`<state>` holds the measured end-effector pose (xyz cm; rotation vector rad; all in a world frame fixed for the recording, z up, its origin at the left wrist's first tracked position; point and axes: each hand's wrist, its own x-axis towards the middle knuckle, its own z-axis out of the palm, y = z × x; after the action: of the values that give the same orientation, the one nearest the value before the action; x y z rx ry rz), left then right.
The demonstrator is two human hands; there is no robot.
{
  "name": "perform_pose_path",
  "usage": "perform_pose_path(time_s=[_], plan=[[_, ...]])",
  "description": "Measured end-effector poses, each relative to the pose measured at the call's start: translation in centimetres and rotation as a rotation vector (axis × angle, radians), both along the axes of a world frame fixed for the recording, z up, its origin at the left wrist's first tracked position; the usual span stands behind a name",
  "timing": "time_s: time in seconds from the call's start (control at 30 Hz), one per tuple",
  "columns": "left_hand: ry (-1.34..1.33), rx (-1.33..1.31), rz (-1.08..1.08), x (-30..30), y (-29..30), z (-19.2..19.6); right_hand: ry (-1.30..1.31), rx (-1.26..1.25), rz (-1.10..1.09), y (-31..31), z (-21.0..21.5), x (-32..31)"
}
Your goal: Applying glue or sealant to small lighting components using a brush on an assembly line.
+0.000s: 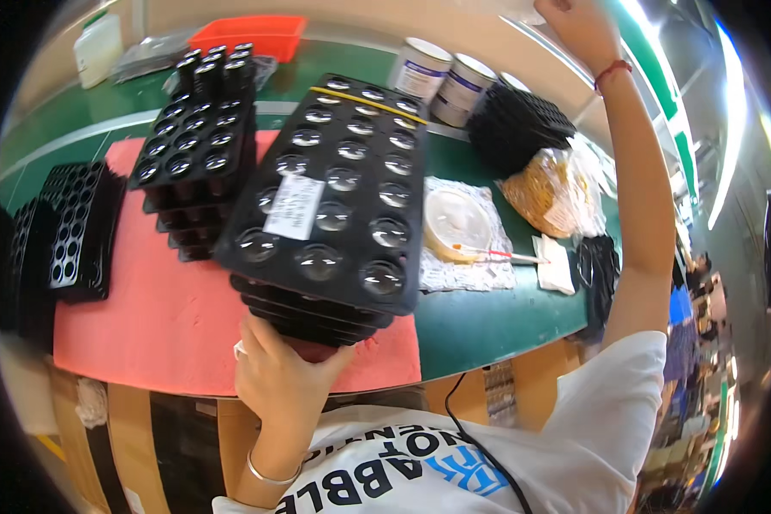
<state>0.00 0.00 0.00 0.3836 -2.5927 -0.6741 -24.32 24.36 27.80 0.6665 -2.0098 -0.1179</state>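
My left hand (281,377) grips the near lower end of a tall stack of black trays (364,176), fingers on one side and thumb on the other. The top tray carries rows of round, clear, glossy domes. A yellow band (368,104) crosses its far end, and a white label (295,207) is stuck on it. Raised to the upper right, my right hand (581,32) is near a pale ledge. Its fingers are mostly cut off by the frame's top edge, so its hold cannot be made out.
Left of the stack stand more black trays (193,141) on a pink mat (171,317). Farther left sit other trays (81,227). White tins (420,68) and a red bin (248,36) are behind. A round tub (457,221), a brush and a bagged yellowish bundle (544,193) lie right.
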Motion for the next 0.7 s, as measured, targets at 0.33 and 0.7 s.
perform_pose_path(time_s=[0.33, 0.7], plan=[[-0.086, 0.079, 0.007, 0.4, 0.1, -0.2, -0.117, -0.257, -0.354, 14.3, -3.8, 18.4], [0.008, 0.03, 0.033, 0.3, 0.2, -1.1, -0.313, -0.344, -0.517, 30.8, -15.0, 25.4]])
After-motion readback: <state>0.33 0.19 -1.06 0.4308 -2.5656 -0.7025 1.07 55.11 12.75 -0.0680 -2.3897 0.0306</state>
